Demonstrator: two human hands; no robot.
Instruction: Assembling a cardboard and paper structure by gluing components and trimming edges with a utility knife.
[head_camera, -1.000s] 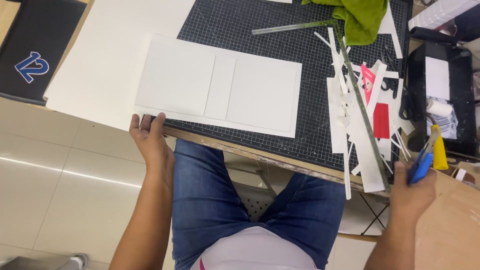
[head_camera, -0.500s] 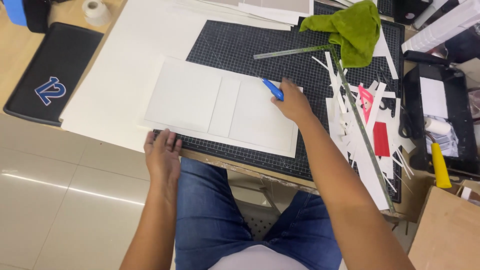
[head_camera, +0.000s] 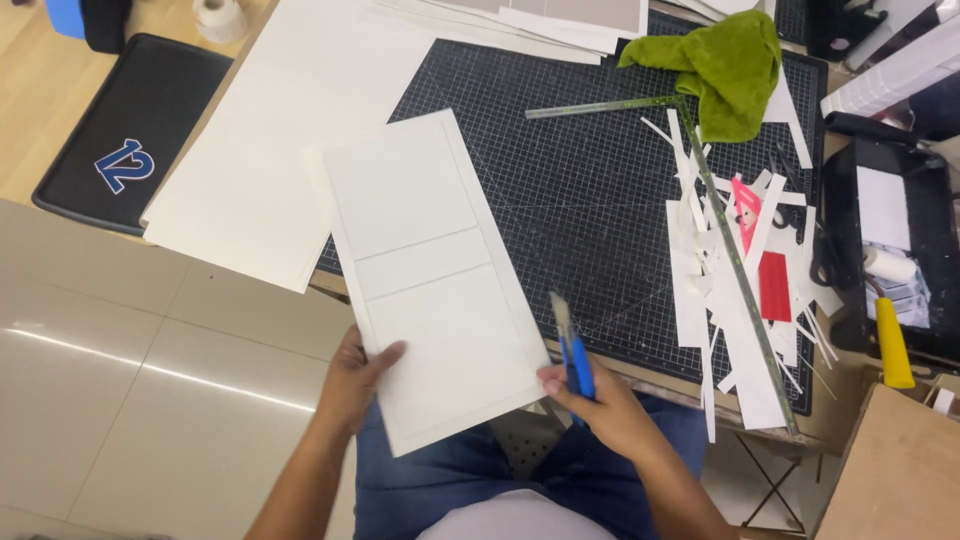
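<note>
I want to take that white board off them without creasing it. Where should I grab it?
Grip the white board by its far short edge, coming from the left over the cutting mat. The left hand and right hand, which holds a blue knife, occupy the near corners.

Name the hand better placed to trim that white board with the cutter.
Right. The right hand already grips the blue cutter at the white board edge; the left hand pinches the board's near corner, steadying it.
</note>
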